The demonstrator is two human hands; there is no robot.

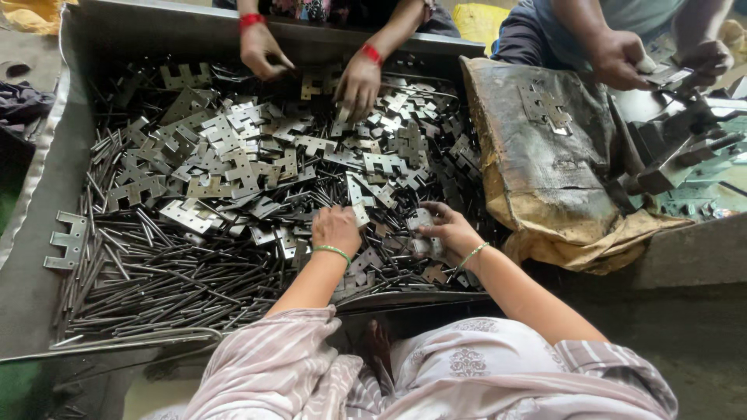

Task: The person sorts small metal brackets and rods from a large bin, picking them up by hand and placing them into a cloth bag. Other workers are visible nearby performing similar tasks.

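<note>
While a lone hinge leaf (pixel 68 239) lies flat on the bare left rim of the metal tray (pixel 47 155), the heap beside it begins with a thick drift of thin steel pins (pixel 156 288) fanned toward the near edge, and further in a jumble of notched hinge plates (pixel 226 167) covers the middle; over that pile the person's left hand (pixel 336 228) is turned palm down with its fingers curled into the plates and pins, apparently closing on something small, though what it grips I cannot tell; just right of it the right hand (pixel 445 231) is clasped around a pale hinge plate (pixel 424 233) held above the heap; this looks like the picking-and-pairing step, and the next move would call for bringing both hands together so the pieces line up, judged only from how they lie; across the tray a co-worker's two hands (pixel 358 82) with red bracelets dig in the far side of the pile; right of the tray a stained sack (pixel 545 155) carries one hinge, and another person's hands (pixel 622 58) work at metal parts beyond it
</note>
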